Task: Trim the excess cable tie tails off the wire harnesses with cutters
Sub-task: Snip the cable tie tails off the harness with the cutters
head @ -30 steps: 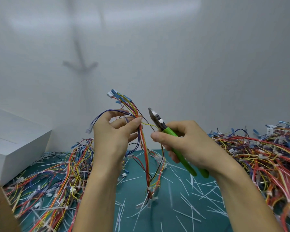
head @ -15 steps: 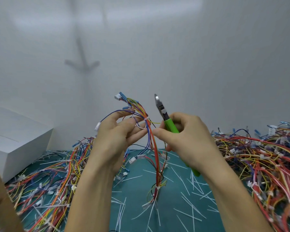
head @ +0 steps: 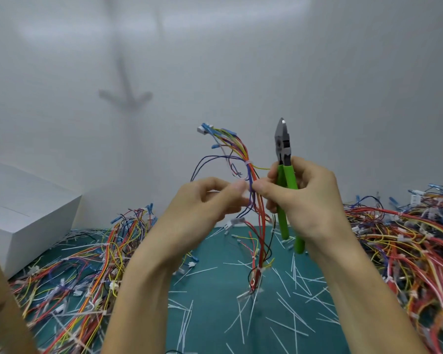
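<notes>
While your left hand [head: 202, 204] pinches the harness [head: 249, 165], your right hand [head: 308, 200] grips the green cutters [head: 283, 149] upright. Right thumb touches the harness too.

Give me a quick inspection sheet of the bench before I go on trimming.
Surface: green mat, bare patches in the middle.
Job's things: harness held upright over the mat; cutters point up beside it, jaws together.
Clutter: cut tails strewn across the mat.
Hands: left hand pinches the harness; right hand grips the cutters, thumb and forefinger at the harness too.
Cables: left pile and right pile of harnesses flank the mat.
Surroundings: white box at left; white wall behind.
</notes>
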`<state>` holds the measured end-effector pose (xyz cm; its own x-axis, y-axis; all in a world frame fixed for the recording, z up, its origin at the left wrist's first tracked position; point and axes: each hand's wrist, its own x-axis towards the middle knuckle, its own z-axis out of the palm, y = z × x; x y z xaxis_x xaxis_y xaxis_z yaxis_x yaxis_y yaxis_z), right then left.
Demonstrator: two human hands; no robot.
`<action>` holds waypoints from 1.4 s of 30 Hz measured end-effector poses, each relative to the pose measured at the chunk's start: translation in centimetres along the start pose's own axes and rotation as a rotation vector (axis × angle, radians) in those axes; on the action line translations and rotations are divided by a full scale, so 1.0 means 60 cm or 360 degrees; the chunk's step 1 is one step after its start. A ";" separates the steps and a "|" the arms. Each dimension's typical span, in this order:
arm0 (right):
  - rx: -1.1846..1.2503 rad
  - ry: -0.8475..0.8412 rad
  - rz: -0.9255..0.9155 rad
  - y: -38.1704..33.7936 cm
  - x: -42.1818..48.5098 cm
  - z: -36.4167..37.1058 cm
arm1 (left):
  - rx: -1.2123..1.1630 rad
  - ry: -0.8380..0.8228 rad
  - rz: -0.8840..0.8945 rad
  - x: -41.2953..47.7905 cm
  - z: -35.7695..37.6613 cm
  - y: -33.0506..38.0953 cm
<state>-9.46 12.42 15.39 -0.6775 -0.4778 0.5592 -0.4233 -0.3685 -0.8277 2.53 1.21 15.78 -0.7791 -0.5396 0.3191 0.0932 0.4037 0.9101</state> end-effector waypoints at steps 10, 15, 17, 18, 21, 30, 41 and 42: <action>-0.0098 -0.0355 0.0034 -0.003 -0.005 0.001 | -0.0080 -0.0240 -0.0076 -0.001 0.007 -0.014; -0.0173 -0.0394 -0.0001 -0.014 -0.008 -0.005 | -0.0156 -0.0193 -0.0138 0.002 0.010 -0.013; -0.0186 -0.0387 0.0010 -0.019 -0.007 -0.010 | -0.0155 -0.0114 -0.0133 0.003 0.010 -0.013; -0.0173 -0.0373 0.0029 -0.020 -0.006 -0.012 | -0.0150 -0.0058 -0.0135 0.004 0.010 -0.014; -0.0154 -0.0325 0.0054 -0.023 -0.005 -0.017 | -0.0185 0.0079 -0.0184 0.007 0.007 -0.019; -0.0285 -0.0314 -0.0138 -0.025 -0.002 -0.035 | -0.0293 0.0409 -0.0152 0.013 -0.007 -0.026; -0.1416 -0.0215 0.0194 0.003 0.003 -0.031 | -0.0510 0.0594 -0.0156 0.020 -0.016 -0.029; -0.1472 -0.0242 0.0195 0.002 0.001 -0.029 | -0.0521 0.0596 -0.0158 0.020 -0.015 -0.029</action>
<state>-10.62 13.76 15.25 -0.6909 -0.5941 0.4120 -0.7076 0.4387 -0.5539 1.98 -0.83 14.80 -0.5239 -0.8157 0.2452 0.2661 0.1167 0.9568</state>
